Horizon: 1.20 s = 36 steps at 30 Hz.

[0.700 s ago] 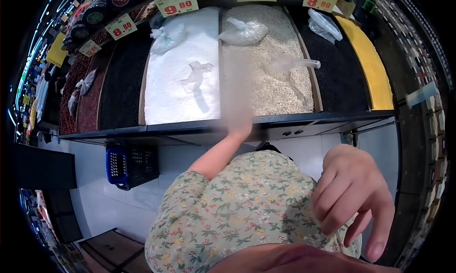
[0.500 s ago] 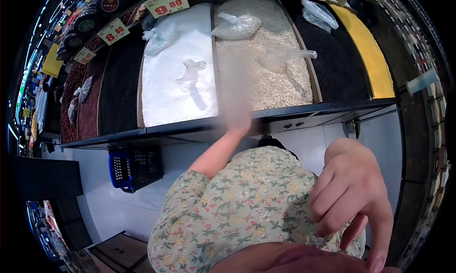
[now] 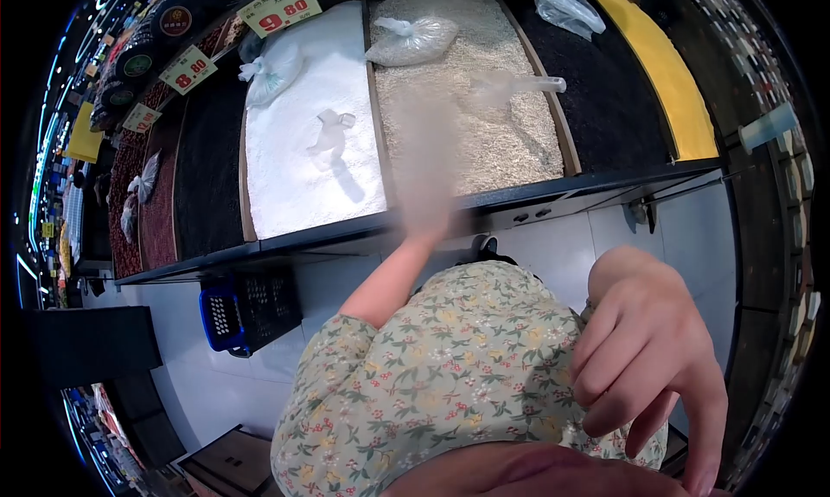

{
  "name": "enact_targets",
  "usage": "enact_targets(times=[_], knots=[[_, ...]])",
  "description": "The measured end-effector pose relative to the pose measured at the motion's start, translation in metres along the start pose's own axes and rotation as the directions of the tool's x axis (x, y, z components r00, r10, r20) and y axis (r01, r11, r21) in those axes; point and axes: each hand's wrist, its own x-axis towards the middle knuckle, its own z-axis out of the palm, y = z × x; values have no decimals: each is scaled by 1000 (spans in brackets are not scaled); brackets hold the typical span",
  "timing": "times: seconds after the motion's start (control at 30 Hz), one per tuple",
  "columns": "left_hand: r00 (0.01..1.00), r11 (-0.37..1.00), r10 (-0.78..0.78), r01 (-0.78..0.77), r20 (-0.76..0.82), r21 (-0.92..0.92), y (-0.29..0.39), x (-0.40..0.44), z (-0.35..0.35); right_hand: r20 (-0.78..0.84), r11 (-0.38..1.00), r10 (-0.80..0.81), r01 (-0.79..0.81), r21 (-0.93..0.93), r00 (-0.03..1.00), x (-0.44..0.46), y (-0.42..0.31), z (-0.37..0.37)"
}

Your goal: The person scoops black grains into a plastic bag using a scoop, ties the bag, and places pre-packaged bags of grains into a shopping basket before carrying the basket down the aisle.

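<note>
My left hand (image 3: pixel 425 164) is a pale smear over the front of the grain display, above the beige grain (image 3: pixel 493 160) and close to the white grain (image 3: pixel 285 185). Its fingers cannot be made out. On the white grain lies a clear plastic scoop (image 3: pixel 330 138). Another clear scoop (image 3: pixel 523 83) rests on the beige grain, its handle reaching toward the black grain (image 3: pixel 596 108). My right hand (image 3: pixel 648 359) hangs at the lower right before the floral top (image 3: pixel 432 367), fingers loosely bent and partly apart, with nothing visible in it.
Tied plastic bags sit on the white grain (image 3: pixel 273 73) and the beige grain (image 3: pixel 419 43). A crumpled plastic bag (image 3: pixel 568 11) lies on the black grain, beside yellow grain (image 3: pixel 661 82). Price signs (image 3: pixel 278 11) line the back. A blue-rimmed shopping basket (image 3: pixel 226 320) stands on the floor.
The view has tilted and shifted slightly, so the bins sit a little higher and further left. My left hand stays blurred over the beige grain; my right hand has hardly changed.
</note>
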Motion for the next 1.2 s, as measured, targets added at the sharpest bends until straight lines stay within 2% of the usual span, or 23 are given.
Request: enact_targets(times=[0.07, 0.17, 0.27, 0.4, 0.5, 0.57, 0.6, 0.67, 0.8, 0.87, 0.9, 0.97, 1.1, 1.2], knots=[[999, 999, -8, 6, 48, 48, 6, -4, -9, 31, 996, 90, -90, 17, 995, -4, -8, 2], [1000, 1000, 22, -23, -7, -11, 2, -4, -4, 57, 998, 50, -47, -40, 997, -6, -8, -2], [999, 998, 22, -19, -45, 59, -8, -1, 12, 98, 997, 0, 8, -73, 995, -11, -9, -5], [996, 999, 32, -29, -78, 29, -17, 0, 25, 109, 997, -14, 21, -70, 994, -11, -8, -6], [995, 995, 40, -31, -87, 99, -24, 5, 38, 104, 997, -5, 13, -76, 995, -9, -5, -5], [961, 993, 106, -87, -255, 84, -30, 4, 50, 30, 994, -82, 83, -68, 996, -7, 0, -3], [962, 993, 107, -89, -251, 82, -29, 3, 48, 26, 994, -79, 80, -69, 997, -5, 0, -3], [924, 991, 127, -137, -361, -2, -24, 1, 43, 61, 999, -6, 8, -38, 998, 1, -2, -4], [930, 993, 112, -120, -350, -2, -26, 4, 44, 84, 989, -82, 91, -118, 993, 3, 7, 2], [943, 992, 118, -98, -310, 79, -30, 5, 49, 40, 990, 26, -20, -142, 999, 6, 7, 11], [942, 993, 110, -90, -317, 75, -27, 4, 45, 50, 991, 28, -21, -136, 998, 8, 9, 11], [823, 983, 184, -158, -538, 95, -20, 2, 38, 87, 988, 1, 12, -152, 996, 11, 14, 10], [848, 991, 134, -112, -512, 74, -17, 5, 39, 63, 987, 14, -4, -163, 998, 13, 18, 13], [817, 986, 166, -146, -552, 81, -16, 4, 40, 54, 985, 13, -3, -170, 998, 13, 20, 14]])
